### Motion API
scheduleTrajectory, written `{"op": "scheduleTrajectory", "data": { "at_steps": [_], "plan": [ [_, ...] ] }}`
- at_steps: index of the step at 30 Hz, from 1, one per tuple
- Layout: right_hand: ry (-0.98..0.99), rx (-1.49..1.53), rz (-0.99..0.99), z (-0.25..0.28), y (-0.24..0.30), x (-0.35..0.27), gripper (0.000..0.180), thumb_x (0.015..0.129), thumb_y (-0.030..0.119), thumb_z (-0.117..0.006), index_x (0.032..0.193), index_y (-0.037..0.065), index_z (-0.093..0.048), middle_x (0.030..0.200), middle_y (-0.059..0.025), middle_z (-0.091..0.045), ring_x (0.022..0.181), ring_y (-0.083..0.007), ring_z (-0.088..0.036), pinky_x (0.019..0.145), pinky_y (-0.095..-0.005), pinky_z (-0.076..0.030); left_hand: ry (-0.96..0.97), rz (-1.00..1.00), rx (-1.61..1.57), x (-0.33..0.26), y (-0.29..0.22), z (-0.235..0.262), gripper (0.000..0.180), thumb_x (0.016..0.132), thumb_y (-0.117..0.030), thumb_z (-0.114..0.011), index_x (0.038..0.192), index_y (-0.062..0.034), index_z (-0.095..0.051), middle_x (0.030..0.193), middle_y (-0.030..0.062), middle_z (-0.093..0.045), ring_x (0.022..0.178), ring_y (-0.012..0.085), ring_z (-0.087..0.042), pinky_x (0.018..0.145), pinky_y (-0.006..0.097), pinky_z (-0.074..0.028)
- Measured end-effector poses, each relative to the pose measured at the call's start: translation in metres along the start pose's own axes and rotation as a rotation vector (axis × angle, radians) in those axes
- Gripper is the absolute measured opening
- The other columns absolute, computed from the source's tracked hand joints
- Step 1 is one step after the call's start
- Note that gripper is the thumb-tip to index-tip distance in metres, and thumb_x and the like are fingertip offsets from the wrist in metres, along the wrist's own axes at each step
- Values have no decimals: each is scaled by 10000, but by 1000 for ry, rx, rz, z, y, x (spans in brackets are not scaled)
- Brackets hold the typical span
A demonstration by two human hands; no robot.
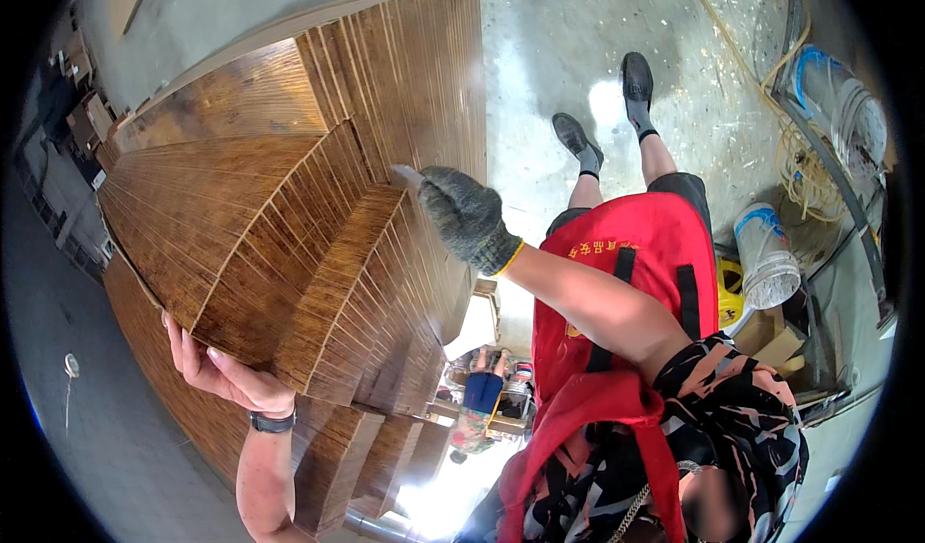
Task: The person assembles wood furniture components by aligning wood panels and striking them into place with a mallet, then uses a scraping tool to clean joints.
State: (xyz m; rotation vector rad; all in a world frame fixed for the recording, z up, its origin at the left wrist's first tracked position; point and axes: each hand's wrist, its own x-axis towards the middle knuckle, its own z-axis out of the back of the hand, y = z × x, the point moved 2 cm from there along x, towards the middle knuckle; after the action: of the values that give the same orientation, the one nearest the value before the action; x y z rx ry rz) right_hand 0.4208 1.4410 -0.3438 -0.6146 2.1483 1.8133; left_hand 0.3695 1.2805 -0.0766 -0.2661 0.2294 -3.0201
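Stacks of brown wooden planks [289, 215] fill the left and middle, fanning out in stepped bundles. My left hand [224, 374], bare with a dark watch on the wrist, is pressed under the near end of one bundle [318, 321] and holds it. My right hand is out of sight. A co-worker in a red apron [631, 283] stands at the right. Their grey knitted glove [467, 217] rests on the far top edge of the same bundle.
Concrete floor [568, 42] lies behind the co-worker's feet. At the right are a white bucket [766, 254], a larger white drum [848, 109], coiled yellow hose [802, 172] and cardboard boxes [771, 336]. A grey wall [106, 437] runs down the left.
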Motion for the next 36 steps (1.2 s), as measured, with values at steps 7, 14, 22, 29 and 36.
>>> {"op": "scheduleTrajectory", "data": {
  "at_steps": [7, 14, 22, 29, 36],
  "plan": [
    [-203, 0, 117, -17, 0, -10, 169, 872, 139, -658, 1016, 51, -660, 880, -100, -670, 817, -248, -657, 716, -334, -539, -26, 42, 28, 1, -6, -3, 381, 981, -239, -340, 1282, -18, -419, 1414, 175, -391, 1307, 258, -371, 1094, 415, -282],
    [-65, -152, 249, -25, 1, -16, 347, 858, 183, -577, 1182, 57, -571, 753, -131, -627, 657, -291, -623, 545, -397, -497, 45, -37, 20, -3, 7, 8, 392, 985, -206, -333, 1324, -17, -395, 1422, 160, -370, 1305, 252, -369, 1110, 409, -272],
    [196, -97, 651, -35, 78, -61, 560, 812, 110, -546, 1346, -8, -429, 797, -55, -628, 575, -192, -601, 514, -325, -488, 9, 45, -150, -3, -1, 2, 368, 1003, -179, -348, 1324, -7, -402, 1405, 132, -398, 1289, 221, -390, 1101, 383, -293],
    [220, -186, 529, -56, 107, -70, 589, 763, 162, -605, 1314, 18, -460, 656, -13, -585, 456, -223, -528, 449, -347, -452, 7, 7, -162, 0, 6, -2, 360, 998, -159, -357, 1321, -7, -408, 1439, 147, -373, 1303, 222, -376, 1108, 364, -277],
    [-195, -950, 1071, -78, 109, -73, 307, 825, 228, -561, 1013, -11, -608, 484, -35, -445, 405, -229, -485, 371, -403, -339, 3, 7, -191, -4, 3, -3, 342, 992, -125, -350, 1298, 17, -403, 1431, 165, -366, 1286, 225, -392, 1095, 361, -285]
  ]
}}
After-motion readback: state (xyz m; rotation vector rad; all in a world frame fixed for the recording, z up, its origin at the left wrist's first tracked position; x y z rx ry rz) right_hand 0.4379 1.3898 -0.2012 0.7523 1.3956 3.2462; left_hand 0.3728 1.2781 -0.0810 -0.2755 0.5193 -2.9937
